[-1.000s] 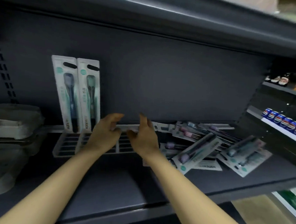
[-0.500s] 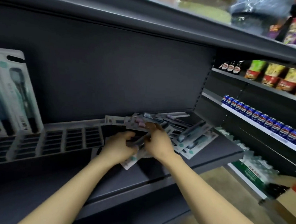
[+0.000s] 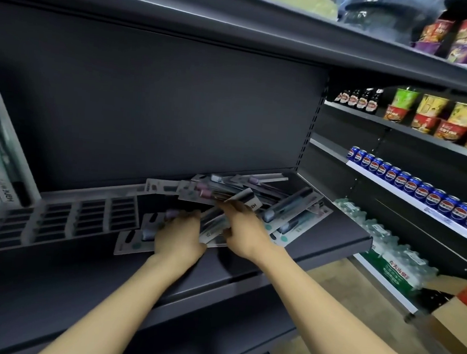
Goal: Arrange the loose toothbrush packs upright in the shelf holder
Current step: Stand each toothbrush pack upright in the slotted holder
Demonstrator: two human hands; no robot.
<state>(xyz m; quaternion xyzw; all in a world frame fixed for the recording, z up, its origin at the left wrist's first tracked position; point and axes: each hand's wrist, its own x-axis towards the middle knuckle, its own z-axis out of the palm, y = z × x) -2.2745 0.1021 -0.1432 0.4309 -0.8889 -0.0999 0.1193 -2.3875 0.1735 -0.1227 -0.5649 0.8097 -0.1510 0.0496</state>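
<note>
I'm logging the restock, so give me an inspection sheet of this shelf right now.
Surface: dark shelf, bare along its front lip.
Job's things: loose toothbrush packs lie flat and overlapping in a heap at the shelf's right end; slotted shelf holder shows many unfilled slots; upright packs stand at its far left.
Clutter: nothing seen.
Grips: left hand and right hand both in the heap, fingers on packs; a firm hold cannot be confirmed.
Cables: nothing seen.
Surroundings: blue cans, noodle cups, dark bottles, bottled water, cardboard box.
</note>
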